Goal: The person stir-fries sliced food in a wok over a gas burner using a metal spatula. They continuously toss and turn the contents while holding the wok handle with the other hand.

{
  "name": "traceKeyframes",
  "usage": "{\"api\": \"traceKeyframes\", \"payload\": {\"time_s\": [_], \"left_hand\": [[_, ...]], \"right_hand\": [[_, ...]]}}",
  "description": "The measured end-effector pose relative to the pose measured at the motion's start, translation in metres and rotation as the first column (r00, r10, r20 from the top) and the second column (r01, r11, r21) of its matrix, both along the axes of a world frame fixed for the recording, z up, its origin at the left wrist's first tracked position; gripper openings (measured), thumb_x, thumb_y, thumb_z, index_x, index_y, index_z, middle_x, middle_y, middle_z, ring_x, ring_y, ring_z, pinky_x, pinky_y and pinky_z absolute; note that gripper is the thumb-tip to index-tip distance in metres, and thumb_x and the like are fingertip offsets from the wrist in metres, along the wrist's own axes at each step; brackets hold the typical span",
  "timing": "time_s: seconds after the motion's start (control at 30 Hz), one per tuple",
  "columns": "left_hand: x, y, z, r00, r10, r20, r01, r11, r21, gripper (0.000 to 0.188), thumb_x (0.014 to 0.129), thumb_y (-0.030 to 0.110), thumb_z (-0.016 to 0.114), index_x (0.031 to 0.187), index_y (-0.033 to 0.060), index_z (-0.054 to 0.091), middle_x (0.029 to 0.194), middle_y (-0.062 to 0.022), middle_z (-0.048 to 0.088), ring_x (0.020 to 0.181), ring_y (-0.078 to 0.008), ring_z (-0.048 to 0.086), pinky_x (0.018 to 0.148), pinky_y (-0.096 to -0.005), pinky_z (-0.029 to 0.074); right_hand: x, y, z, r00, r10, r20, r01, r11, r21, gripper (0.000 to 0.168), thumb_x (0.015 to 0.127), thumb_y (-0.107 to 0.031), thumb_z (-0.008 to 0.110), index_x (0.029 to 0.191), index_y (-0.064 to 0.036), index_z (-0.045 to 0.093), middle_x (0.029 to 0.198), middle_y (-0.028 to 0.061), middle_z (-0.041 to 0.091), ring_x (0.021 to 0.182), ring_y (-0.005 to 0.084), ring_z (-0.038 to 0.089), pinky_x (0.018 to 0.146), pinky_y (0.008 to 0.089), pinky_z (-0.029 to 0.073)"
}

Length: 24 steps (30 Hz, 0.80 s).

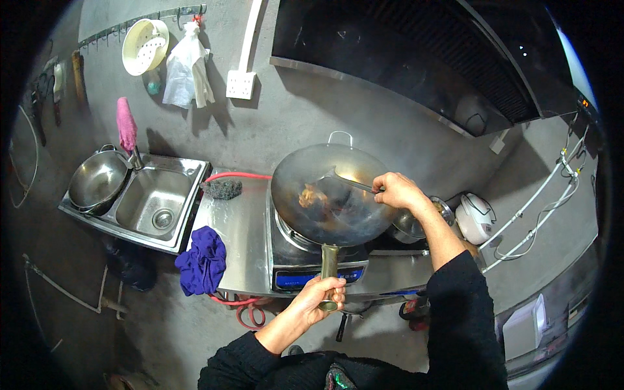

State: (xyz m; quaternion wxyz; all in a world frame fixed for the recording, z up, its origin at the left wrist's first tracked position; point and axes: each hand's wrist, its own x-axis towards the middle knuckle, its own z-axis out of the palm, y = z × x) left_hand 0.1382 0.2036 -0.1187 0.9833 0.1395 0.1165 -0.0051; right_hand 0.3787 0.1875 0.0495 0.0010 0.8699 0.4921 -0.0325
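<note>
A large wok (360, 229) sits over a cooker with a blue front panel (297, 279). Its metal handle (329, 261) is gripped near the end by my left hand (319, 297). From the right, my right hand (399, 191) holds the handle of a metal spatula (353, 184), whose blade is inside the wok. Some browned food (312, 196) lies in the wok, left of the middle, beside the blade. Light haze hangs over the pan. What the food is, I cannot tell.
Left of the cooker, a steel counter (243, 219) bears a purple cloth (202, 263) and a dark scouring pad (222, 189). Beyond are a sink (156, 200) and another wok (100, 180). At right stand a metal pot (408, 226) and a white appliance (473, 219). A range hood (390, 63) overhangs.
</note>
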Motion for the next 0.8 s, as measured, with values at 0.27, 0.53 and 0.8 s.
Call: {"api": "traceKeyframes", "payload": {"time_s": [0.27, 0.53, 0.8], "left_hand": [[-0.001, -0.002, 0.0, 1.0, 0.0, 0.01, 0.0, 1.0, -0.003, 0.01, 0.082, 0.006, 0.058, 0.08, 0.0049, 0.048, 0.069, -0.0018, 0.048, 0.057, -0.0104, 0.046, 0.052, -0.0255, 0.041], [-0.002, 0.001, -0.001, 1.0, 0.012, 0.021, -0.012, 1.0, -0.009, 0.01, 0.083, 0.006, 0.058, 0.08, 0.0047, 0.048, 0.07, -0.0023, 0.049, 0.057, -0.0105, 0.047, 0.052, -0.0257, 0.041], [0.002, -0.002, -0.007, 1.0, 0.013, 0.02, -0.013, 1.0, -0.022, 0.01, 0.082, 0.007, 0.059, 0.081, 0.0043, 0.049, 0.07, -0.0032, 0.049, 0.057, -0.0114, 0.047, 0.052, -0.0244, 0.041]], "right_hand": [[-0.002, -0.005, 0.02, 0.996, 0.008, -0.091, -0.019, 0.993, -0.117, 0.026, 0.068, -0.015, 0.069, 0.093, -0.009, 0.065, 0.091, 0.009, 0.066, 0.089, 0.0229, 0.062, 0.075, 0.0354, 0.048], [-0.003, 0.002, 0.008, 0.962, -0.031, -0.272, -0.019, 0.983, -0.181, 0.021, 0.067, -0.012, 0.069, 0.087, -0.006, 0.064, 0.08, 0.0089, 0.065, 0.077, 0.0202, 0.06, 0.07, 0.0343, 0.046], [0.001, 0.024, -0.042, 0.998, -0.052, 0.031, 0.051, 0.998, 0.031, 0.019, 0.07, -0.012, 0.059, 0.088, -0.011, 0.064, 0.089, 0.0139, 0.065, 0.092, 0.0303, 0.061, 0.075, 0.0406, 0.048]]}}
